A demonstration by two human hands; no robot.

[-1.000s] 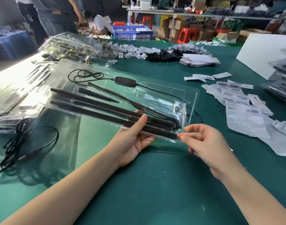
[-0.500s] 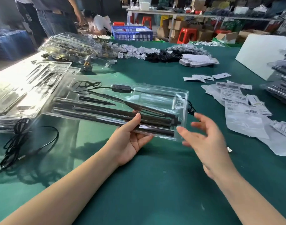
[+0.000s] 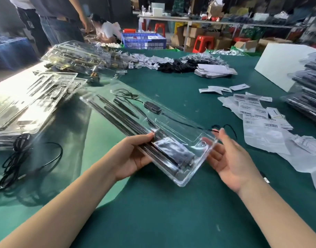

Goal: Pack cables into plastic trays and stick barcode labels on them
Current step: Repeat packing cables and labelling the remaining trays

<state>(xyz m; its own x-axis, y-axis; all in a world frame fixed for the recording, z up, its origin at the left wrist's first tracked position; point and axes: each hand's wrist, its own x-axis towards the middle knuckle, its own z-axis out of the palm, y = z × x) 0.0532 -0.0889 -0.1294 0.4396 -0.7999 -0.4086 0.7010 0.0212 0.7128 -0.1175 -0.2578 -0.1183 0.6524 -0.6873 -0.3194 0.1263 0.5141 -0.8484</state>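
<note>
Clear plastic tray (image 3: pixel 173 122) sits slantwise above the green table (image 3: pixel 162 212), its near end raised in your hands and its far end reaching away to the upper left; whether that far end touches the table you cannot tell. Inside it lie long black rods (image 3: pixel 121 120) along the left edge and a black cable (image 3: pixel 180 120) with an inline control box (image 3: pixel 152 107), the cable's tail looping out past the tray's right rim. Your left hand (image 3: pixel 134 158) grips the tray's left edge, thumb laid on top and fingers curled beneath. Your right hand (image 3: pixel 232 158) lies palm-up at the tray's right corner, fingers spread and nearly straight, cradling rather than pinching. Right of the tray, barcode labels (image 3: pixel 254 111) lie scattered on white sheets. Left of it sit stacked filled trays (image 3: pixel 28 104) with a loose black cable coil (image 3: pixel 19 154) in front
</note>
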